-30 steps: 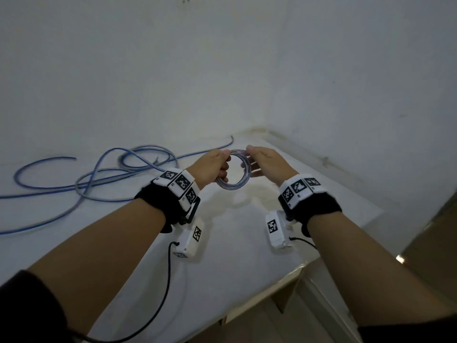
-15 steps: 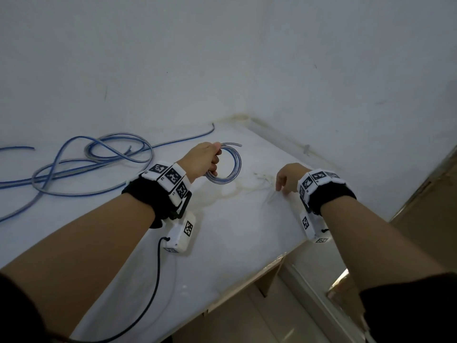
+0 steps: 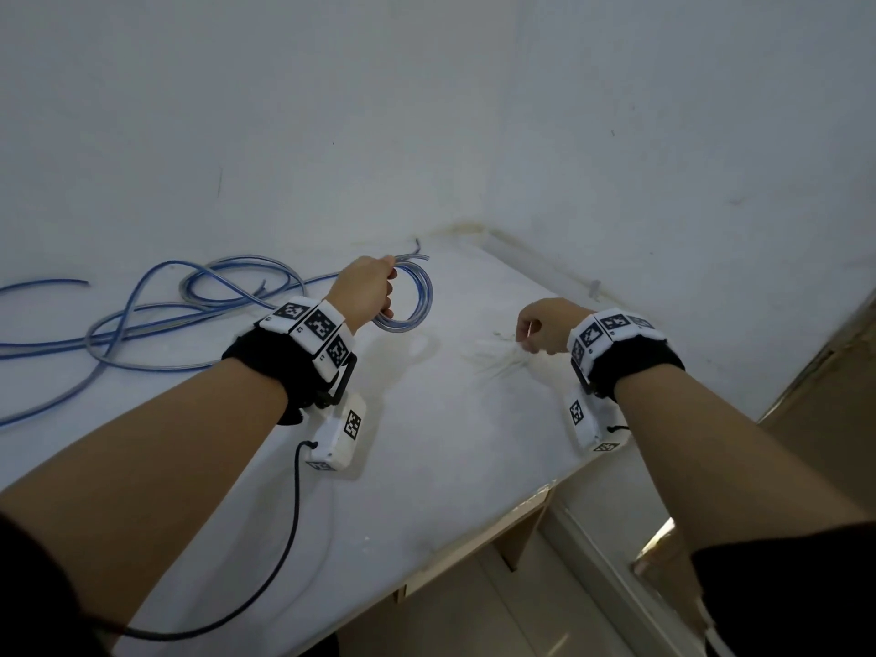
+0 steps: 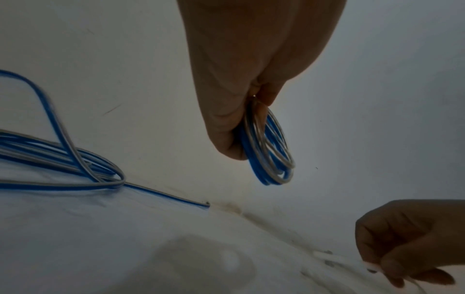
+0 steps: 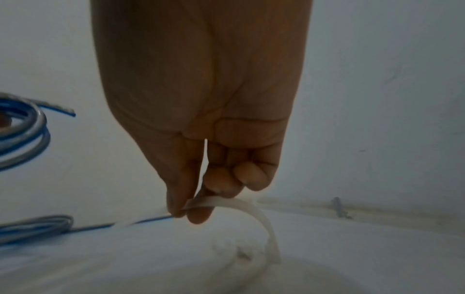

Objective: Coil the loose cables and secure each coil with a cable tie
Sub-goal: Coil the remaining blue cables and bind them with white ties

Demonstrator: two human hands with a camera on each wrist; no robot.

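While the left hand (image 3: 365, 289) holds the coiled blue-and-grey cable (image 3: 411, 301) off the desk (image 3: 426, 457), its fingers (image 4: 226, 139) are curled round one side of the coil, and the loops hang free below the grip. A short cut end sticks out at the top of the coil. Coil sits above the far middle of the desk, near the back wall.

Right hand (image 3: 545, 330) is near the desk's right edge, thumb and forefinger pinching one end of a white cable tie (image 5: 241, 204); other fingers (image 5: 249, 175) tucked into the palm. The tie arcs down from the pinch to the desk surface, lower end touching or just about touching, can't tell which. More pale ties (image 3: 493, 360) lie in a loose pile on the desk just beside that hand, blurred.

Loose blue-and-grey cable (image 3: 156, 320) sprawls in open loops over the far left of the desk, one end running off toward the back corner. Both hands are well apart.
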